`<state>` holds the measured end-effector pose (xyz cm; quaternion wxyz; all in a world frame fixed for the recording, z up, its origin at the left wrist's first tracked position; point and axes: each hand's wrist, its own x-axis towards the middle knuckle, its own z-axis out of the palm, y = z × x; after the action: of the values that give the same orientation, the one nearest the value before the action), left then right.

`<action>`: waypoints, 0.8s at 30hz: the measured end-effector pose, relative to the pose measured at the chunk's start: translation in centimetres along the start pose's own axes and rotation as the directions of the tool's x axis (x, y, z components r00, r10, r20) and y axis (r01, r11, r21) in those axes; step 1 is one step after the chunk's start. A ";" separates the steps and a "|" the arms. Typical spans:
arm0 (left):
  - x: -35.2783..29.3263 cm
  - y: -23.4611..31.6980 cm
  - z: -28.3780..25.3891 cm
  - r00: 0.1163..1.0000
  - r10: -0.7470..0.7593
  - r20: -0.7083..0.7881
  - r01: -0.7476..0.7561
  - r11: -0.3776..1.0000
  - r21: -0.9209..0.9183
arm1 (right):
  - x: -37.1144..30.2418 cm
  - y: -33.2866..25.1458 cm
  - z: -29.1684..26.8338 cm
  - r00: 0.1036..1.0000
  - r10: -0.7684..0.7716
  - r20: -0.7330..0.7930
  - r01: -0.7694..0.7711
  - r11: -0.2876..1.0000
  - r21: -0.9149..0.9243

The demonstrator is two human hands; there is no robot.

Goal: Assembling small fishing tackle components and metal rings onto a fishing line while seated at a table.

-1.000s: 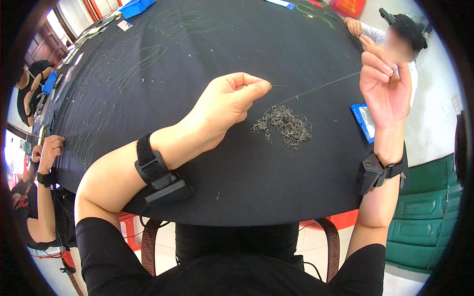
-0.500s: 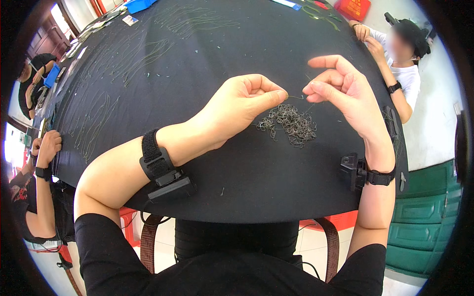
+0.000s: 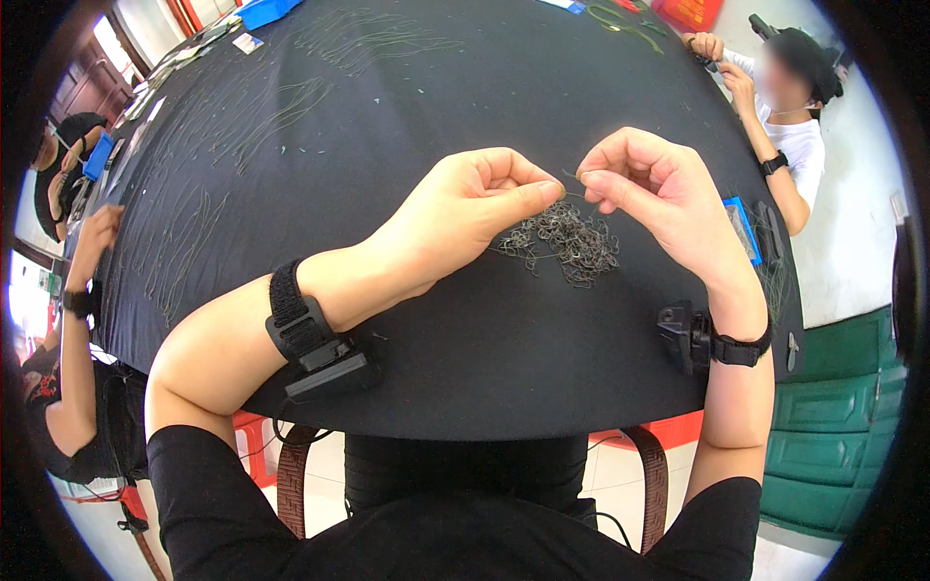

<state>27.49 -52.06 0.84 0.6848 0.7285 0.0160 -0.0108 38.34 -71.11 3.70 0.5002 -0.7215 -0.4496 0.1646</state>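
Observation:
Over the dark cloth, my left hand (image 3: 475, 194) is closed, with thumb and forefinger pinching a small fish hook that the fingertips now mostly hide. Just to its right, my right hand (image 3: 649, 174) is closed in a pinch on a thin green fishing line (image 3: 572, 195). The two sets of fingertips are close together but apart, and a short stretch of line shows between them. Below the fingertips lies a tangled pile of dark metal fish hooks (image 3: 578, 250). Black straps with small devices sit on both wrists.
Bundles of green line (image 3: 271, 121) lie across the left and far parts of the black-covered table (image 3: 504, 358). A blue packet (image 3: 742, 230) and a dark strip (image 3: 768, 235) lie beside my right wrist. Co-workers sit left and right; a blue tray (image 3: 266, 12) stands far left.
My right hand has moved left and its raised forefinger has closed against the thumb. The hook tip at my left fingertips is less visible. A blue packet now shows beside my right wrist.

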 end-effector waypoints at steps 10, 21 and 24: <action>0.0 -0.2 0.0 0.998 0.057 0.037 -0.057 0.998 -0.012 | 0.0 -0.3 -0.1 0.996 0.035 0.078 -0.034 0.999 -0.011; 0.0 -0.1 0.0 0.997 0.065 0.034 -0.065 0.998 -0.010 | 0.0 -0.4 -0.1 0.994 0.038 0.101 -0.040 0.999 0.022; 0.0 -0.1 0.0 0.996 0.078 0.036 -0.077 0.997 -0.013 | 0.0 -0.4 0.0 0.994 0.048 0.097 -0.049 0.999 0.009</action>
<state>27.53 -52.10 0.74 0.6890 0.7243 -0.0249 0.0025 38.16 -71.08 4.04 0.4778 -0.7206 -0.4548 0.2137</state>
